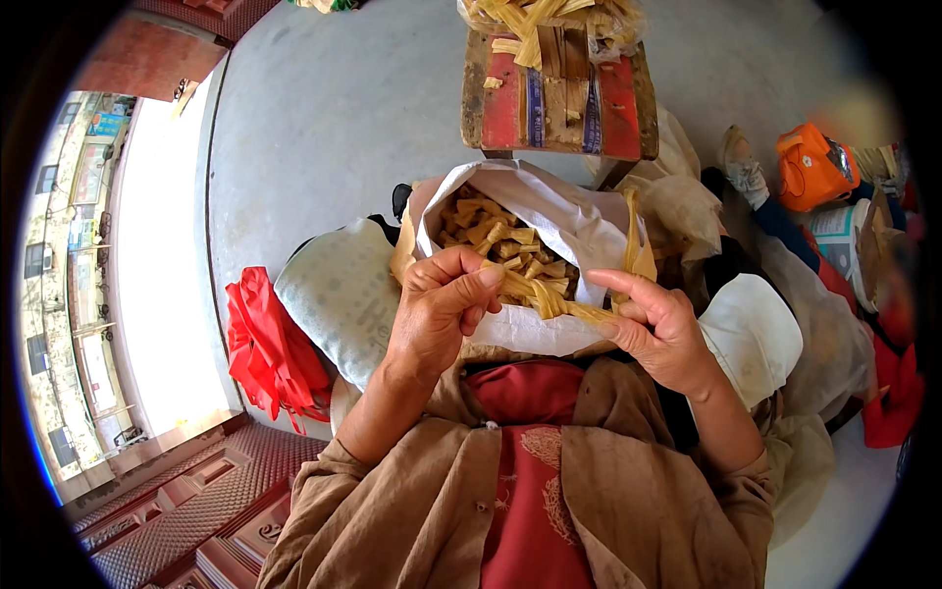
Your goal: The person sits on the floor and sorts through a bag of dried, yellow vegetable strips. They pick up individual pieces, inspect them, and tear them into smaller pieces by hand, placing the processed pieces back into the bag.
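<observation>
My left hand [445,302] pinches one end of a knotted strip of yellowish dried material [547,299] between thumb and fingers. The other end lies between the thumb and lower fingers of my right hand [659,327], whose index finger is stretched out. The knot sits between both hands, above the mouth of a white-lined sack [508,331] on my lap. Many similar knotted pieces [489,228] fill the sack. A longer yellow strip [631,228] hangs over the sack's right side.
Beyond the sack stands a worn wooden stool [500,110] with a plastic bag of loose strips [530,15] on it. A red bag [268,346] lies at left. At right are translucent plastic sheeting [817,324], an orange bag [809,169], a bucket [839,228] and another person's shoe [743,166].
</observation>
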Demonstrator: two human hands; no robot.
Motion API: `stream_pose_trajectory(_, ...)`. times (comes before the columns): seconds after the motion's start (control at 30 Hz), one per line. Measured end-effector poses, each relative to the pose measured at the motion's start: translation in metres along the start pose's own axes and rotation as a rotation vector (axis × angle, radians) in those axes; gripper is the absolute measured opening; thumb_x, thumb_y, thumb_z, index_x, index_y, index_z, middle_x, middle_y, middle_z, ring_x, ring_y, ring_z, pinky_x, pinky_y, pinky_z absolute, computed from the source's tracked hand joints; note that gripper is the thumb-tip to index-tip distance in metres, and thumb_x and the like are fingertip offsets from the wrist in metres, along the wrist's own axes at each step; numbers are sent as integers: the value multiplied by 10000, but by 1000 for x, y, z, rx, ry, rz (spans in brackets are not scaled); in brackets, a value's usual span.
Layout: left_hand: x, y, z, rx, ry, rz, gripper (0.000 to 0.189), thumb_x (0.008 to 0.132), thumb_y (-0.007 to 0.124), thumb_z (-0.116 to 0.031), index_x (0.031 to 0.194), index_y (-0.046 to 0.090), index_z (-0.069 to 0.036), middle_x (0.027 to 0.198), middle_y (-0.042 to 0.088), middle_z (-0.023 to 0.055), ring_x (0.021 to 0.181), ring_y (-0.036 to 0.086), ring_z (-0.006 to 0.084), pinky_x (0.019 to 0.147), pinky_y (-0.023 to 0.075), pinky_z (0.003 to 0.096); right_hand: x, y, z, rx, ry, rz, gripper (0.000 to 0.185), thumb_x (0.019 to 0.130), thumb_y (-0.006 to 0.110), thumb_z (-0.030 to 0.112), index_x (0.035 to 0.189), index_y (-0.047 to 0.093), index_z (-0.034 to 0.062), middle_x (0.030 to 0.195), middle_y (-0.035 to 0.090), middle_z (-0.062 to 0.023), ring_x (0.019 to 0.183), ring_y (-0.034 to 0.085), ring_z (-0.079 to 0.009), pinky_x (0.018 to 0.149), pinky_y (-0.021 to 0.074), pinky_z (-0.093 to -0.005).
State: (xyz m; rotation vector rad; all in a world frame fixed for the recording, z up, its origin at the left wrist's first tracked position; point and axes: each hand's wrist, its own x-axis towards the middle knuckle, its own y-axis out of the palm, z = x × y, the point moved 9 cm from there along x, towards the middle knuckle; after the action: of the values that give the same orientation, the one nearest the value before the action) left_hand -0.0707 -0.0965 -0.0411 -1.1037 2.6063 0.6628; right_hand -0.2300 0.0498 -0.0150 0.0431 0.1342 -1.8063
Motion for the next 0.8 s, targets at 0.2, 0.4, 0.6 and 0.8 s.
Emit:
stream_pose_trajectory(0.2, -7, -8, 17, 102, -61, 76, 178, 1002, 614, -160, 950, 678, -3, 674, 600, 22, 572, 525, 107, 724, 518, 301, -16, 11, 26, -656, -369, -75, 183, 837, 770, 103, 815, 591, 72, 639, 620, -80, 559, 627, -271, 492, 487, -363)
stream_pose_trajectory(0.4, -23, 62, -69, 1169, 637, 214, 296, 935, 664, -222, 1157, 675, -27, 967, 695, 77, 923, 668, 205, 878, 530, 393, -12, 12, 34, -806, -399, -72, 203, 796, 757, 85, 765, 556, 87, 620, 601, -48, 547, 630, -231, 481, 489, -349)
stream_pose_trajectory(0.6, -45, 95, -7, 1608, 807, 713, 286, 764, 663, -198, 1005, 640, -47, 866, 613, 45, 803, 617, 212, 782, 512, 375, -10, 32, 20, -707, -421, 149, 272, 852, 732, 170, 716, 513, 84, 589, 572, -48, 561, 631, -240, 484, 482, -360)
stream_pose_trajectory(0.8, -48, 85, -21, 1482, 775, 786, 219, 735, 648, -196, 917, 629, -76, 777, 570, 5, 728, 591, 175, 623, 484, 312, -31, 16, 8, -527, -244, 321, 277, 870, 738, 172, 723, 515, 96, 590, 568, -69, 563, 629, -272, 478, 467, -379)
